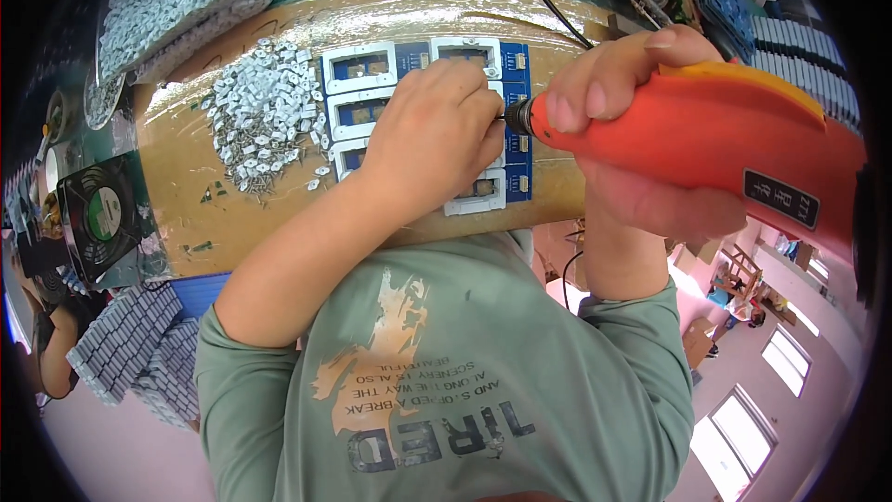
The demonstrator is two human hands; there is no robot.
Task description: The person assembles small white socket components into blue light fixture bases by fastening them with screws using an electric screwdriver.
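Observation:
My right hand (pixel 609 84) is wrapped round a red power screwdriver (pixel 706 144) with a yellow-orange strip. Its dark chuck points left, at the fingertips of my left hand (pixel 432 130). Those fingers are bent and pressed together over a blue circuit board panel (pixel 518 144); whatever they pinch is hidden. White rectangular frames (pixel 358 85) sit in rows on the panel, and my left hand and forearm cover several of them. The driver's tip meets the work beside my fingers, where the contact cannot be made out.
Left of the panel lies a heap of small white plastic pieces (pixel 265 102), with loose screws among them. A big clear bag of similar pieces (pixel 181 9) stands far left. A black fan (pixel 100 209) sits at the left edge. Stacked pale parts (pixel 130 344) are below; more stacks (pixel 804 60) stand far right.

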